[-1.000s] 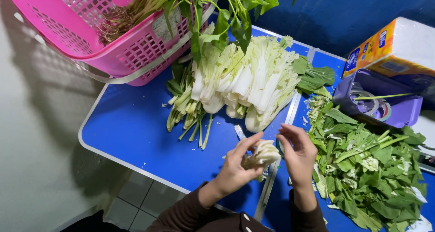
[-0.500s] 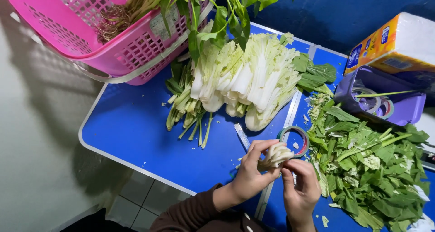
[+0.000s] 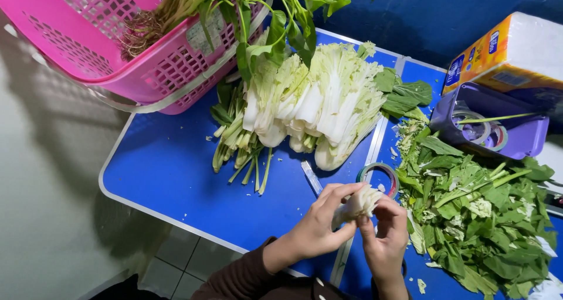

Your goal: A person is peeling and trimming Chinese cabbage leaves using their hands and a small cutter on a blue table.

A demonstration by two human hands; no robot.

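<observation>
The small cabbage piece (image 3: 359,203), pale and crinkled, sat between my hands above the near edge of the blue table (image 3: 170,165), its long axis running from lower left to upper right, leafy tip toward the tape roll (image 3: 379,174). My left hand (image 3: 319,227) and right hand (image 3: 387,235) were both clamped on it, fingers pinching. Beyond lay the pink plastic lattice basket (image 3: 117,54), the row of smooth white-stemmed cabbages (image 3: 316,106), and the heap of limp green trimmings (image 3: 475,218).
</observation>
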